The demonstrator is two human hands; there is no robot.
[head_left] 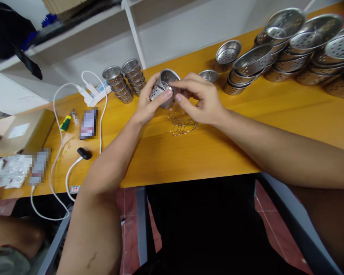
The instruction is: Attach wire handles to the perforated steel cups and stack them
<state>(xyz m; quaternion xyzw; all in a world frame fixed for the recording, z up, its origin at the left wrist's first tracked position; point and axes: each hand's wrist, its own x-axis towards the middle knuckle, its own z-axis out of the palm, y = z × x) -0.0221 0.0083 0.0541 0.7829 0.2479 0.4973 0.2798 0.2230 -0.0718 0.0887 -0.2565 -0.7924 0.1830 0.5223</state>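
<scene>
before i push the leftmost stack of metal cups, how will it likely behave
The leftmost cup stack looks tall and narrow, so it may tip. Its thin-looking, perforated walls suggest it's light for its size. The shiny metal is probably stiff, perhaps slippery.

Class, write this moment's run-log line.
left hand: holds silver perforated metal cup; right hand: at cup; thin curved metal wires: on orange wooden table

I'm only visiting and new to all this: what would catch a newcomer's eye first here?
Probably the shiny stacked cups, full of holes, toward the far right of the table. Then, near the middle, the left hand holds a single metal cup, with the fingers of the right hand close at it. Just below lie thin curved wires.
</scene>
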